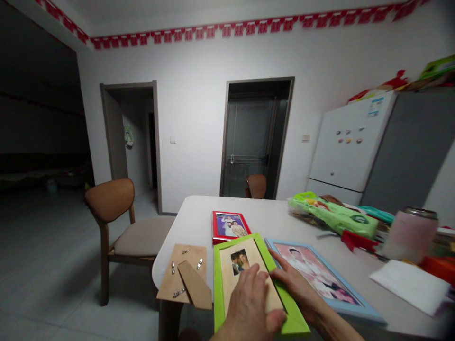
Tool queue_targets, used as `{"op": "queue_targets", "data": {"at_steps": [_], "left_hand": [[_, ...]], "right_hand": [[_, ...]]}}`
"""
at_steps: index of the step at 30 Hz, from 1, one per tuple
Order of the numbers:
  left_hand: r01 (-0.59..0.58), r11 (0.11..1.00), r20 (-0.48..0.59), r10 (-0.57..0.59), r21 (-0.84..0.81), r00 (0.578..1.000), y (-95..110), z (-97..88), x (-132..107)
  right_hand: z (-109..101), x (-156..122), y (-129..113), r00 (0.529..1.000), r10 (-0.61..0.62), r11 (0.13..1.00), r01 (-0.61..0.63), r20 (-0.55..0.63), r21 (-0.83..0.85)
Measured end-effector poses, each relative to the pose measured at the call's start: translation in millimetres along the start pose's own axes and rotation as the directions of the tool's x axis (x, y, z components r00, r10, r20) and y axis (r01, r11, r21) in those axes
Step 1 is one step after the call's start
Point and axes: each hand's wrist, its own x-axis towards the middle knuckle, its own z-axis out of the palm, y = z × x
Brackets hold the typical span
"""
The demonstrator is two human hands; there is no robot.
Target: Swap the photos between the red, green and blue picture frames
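Faces a white wall [195, 166] across the upper middle of the frame. Has a white table [273, 220] across the lower centre and lower right, and at the right edge a white refrigerator [344, 166], closed, contents hidden, with small magnets [348, 135] on its door. Sees a wooden chair [142, 237] at the left, beside the table. Finds a light blue picture frame [355, 310] lying at lower right, filled with a pink-toned portrait [316, 270]. Grasps the right rim of a lime-green picture frame [218, 284] at the bottom centre with the right hand [296, 286], fingers bent against the edge. Lays the left hand [249, 298] palm down on the beige panel [225, 277] inside that frame, fingers loosely extended, clenching nothing. Has a green packet [334, 213] at the right, beyond the light blue one, with unseen contents. Shows a brown backing board [191, 258], with a flat stand leg [195, 286], left of bottom centre, near the table's edge. Includes a pink jar [410, 234] with a metallic top at far right, contents impossible to tell, and a red picture frame [215, 232] just above centre-bottom, enclosing a purple-toned photo [231, 225]. Has a white sheet [410, 284] below the jar, a small photo [241, 261] on the beige panel, just above the left fingertips, and metal clips [199, 263] on the board.
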Motion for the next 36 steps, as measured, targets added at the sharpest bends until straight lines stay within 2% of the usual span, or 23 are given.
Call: {"op": "queue_targets", "data": {"at_steps": [3,6,9,11,13,17,21,26,29,32,34,36], "left_hand": [[-0.104,0.991,0.0,0.104,0.089,0.995,0.9,-9.2,1.5],[-0.08,0.99,-0.158,0.098,0.116,0.983,-10.6,-28.3,-2.2],[0.088,0.996,-0.365,-0.083,-0.004,0.927,-33.2,-51.0,-12.9],[0.214,0.965,-0.417,-0.258,-0.15,0.871,-53.1,-61.3,-24.8],[0.277,0.916,-0.399,-0.38,-0.291,0.834,-74.0,-63.9,-39.0],[0.362,0.841,-0.3,-0.495,-0.403,0.816,-104.2,-52.4,-61.5],[0.461,0.843,-0.216,-0.522,-0.276,0.825,-107.7,-46.5,-66.7],[0.479,0.878,-0.211,-0.466,0.01,0.859,-95.4,-57.1,-64.9],[0.463,0.879,-0.229,-0.431,0.113,0.873,-91.0,-61.4,-65.5],[0.451,0.872,-0.251,-0.4,0.191,0.881,-89.1,-60.7,-66.4],[0.41,0.878,-0.25,-0.35,0.248,0.903,-88.1,-57.2,-66.2],[0.325,0.901,-0.202,-0.275,0.289,0.94,-86.8,-51.4,-64.9]], "right_hand": [[-2.1,3.9,2.1,1.0,0.001,0.998,0.001,0.03,-0.065],[-11.3,14.2,12.1,0.997,-0.047,0.951,0.028,-0.056,-0.308],[-26.3,27.2,26.0,0.981,-0.142,0.786,0.031,-0.132,-0.617],[-36.0,34.6,34.2,0.967,-0.207,0.634,0.018,-0.147,-0.773],[-42.8,39.8,40.4,0.96,-0.245,0.515,0.011,-0.135,-0.857],[-45.2,43.4,46.3,0.952,-0.3,0.355,0.047,-0.066,-0.933],[-38.9,41.4,47.5,0.947,-0.319,0.259,0.056,-0.031,-0.964],[-34.7,39.6,46.9,0.956,-0.292,0.177,0.077,0.022,-0.981],[-34.7,38.7,44.8,0.955,-0.293,0.163,0.085,0.034,-0.983],[-27.2,36.8,42.5,0.917,-0.396,0.229,0.154,0.052,-0.961],[-13.8,36.5,43.8,0.903,-0.426,0.376,0.231,0.054,-0.897],[5.3,38.0,48.4,0.949,-0.316,0.611,0.216,0.016,-0.761]]}}
